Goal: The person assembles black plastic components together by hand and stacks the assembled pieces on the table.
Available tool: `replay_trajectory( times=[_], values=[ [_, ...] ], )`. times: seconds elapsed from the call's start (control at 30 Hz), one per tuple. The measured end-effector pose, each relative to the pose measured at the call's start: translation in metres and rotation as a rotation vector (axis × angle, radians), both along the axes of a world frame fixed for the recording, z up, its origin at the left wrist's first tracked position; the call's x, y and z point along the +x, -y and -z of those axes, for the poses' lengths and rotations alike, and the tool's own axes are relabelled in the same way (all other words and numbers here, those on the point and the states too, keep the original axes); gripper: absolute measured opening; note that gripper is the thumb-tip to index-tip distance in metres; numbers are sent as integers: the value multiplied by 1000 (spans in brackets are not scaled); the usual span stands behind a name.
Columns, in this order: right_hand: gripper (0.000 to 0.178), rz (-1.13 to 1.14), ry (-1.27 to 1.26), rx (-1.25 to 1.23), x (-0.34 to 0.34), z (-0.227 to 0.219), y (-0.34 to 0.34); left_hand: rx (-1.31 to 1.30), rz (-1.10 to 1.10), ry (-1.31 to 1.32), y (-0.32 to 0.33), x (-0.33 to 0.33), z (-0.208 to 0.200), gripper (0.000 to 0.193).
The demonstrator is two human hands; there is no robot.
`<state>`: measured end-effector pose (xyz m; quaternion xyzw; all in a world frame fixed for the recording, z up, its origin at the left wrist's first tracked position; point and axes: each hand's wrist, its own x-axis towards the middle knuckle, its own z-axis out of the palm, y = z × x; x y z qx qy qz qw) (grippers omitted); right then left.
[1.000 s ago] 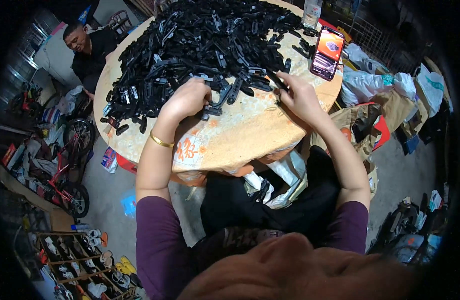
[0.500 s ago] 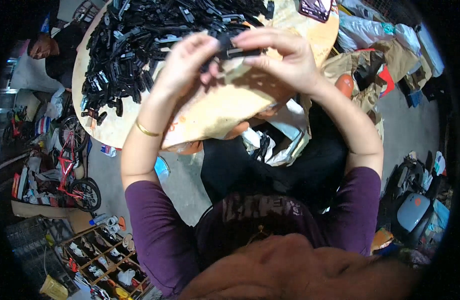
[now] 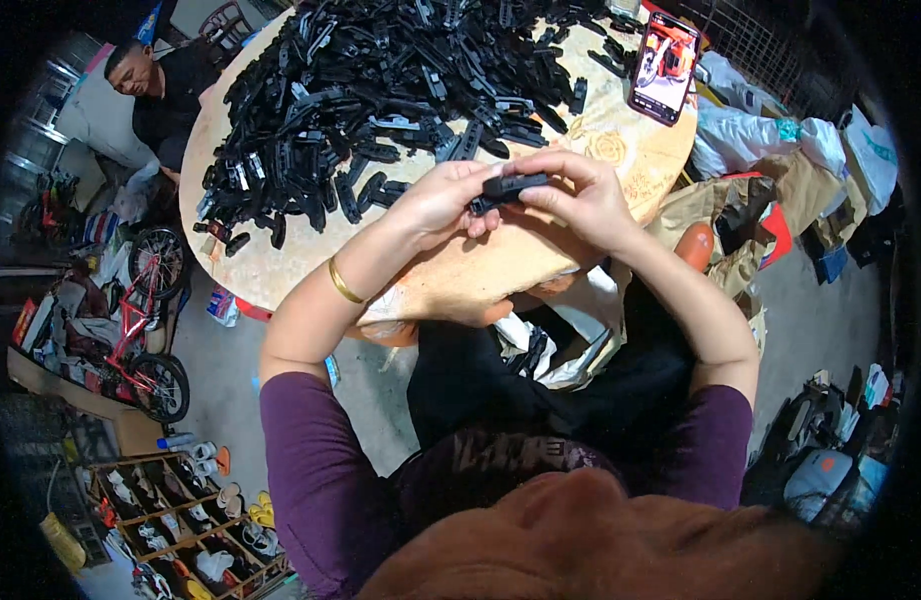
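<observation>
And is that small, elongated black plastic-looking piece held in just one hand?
No, the left hand and right hand both grip the small, elongated black plastic-looking piece.

I see a round worktop (image 3: 281,272), black pieces (image 3: 381,85) heaped across it, a lit phone (image 3: 666,70) near its right edge

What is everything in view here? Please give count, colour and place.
table: one, pale orange, upper centre
black parts: uncountable, black, heaped on table
phone: one, dark-edged, table's right
bags: several, white and brown, right
bicycle: one, red, left floor
shoe rack: one, brown, lower left
other person: one, dark-clothed, upper left
held piece: count unclear, black, picture centre
bangle: one, gold, left forearm
left hand: one, bare, on piece
right hand: one, bare, on piece
</observation>
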<state>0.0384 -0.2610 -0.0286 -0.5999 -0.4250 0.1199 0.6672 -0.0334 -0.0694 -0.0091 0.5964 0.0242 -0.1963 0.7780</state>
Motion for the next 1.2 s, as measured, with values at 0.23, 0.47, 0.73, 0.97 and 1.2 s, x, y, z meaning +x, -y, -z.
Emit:
replay_trajectory(
  times=[0.23,0.47,0.73,0.97,1.2],
  values=[
    [20,174,539,-12,6,-1,-1,-68,-38,14,5,0,-9,33],
    [25,166,648,10,4,-2,2,236,8,175,10,-8,-17,33],
    [40,168,429,-410,-5,-24,16,923,-83,738,22,-16,-19,27],
    [32,150,408,-437,-8,-34,29,715,34,676,20,-14,-18,33],
    [20,-614,787,-1169,-47,-33,53,704,-19,590,13,-10,-16,26]
  ],
)
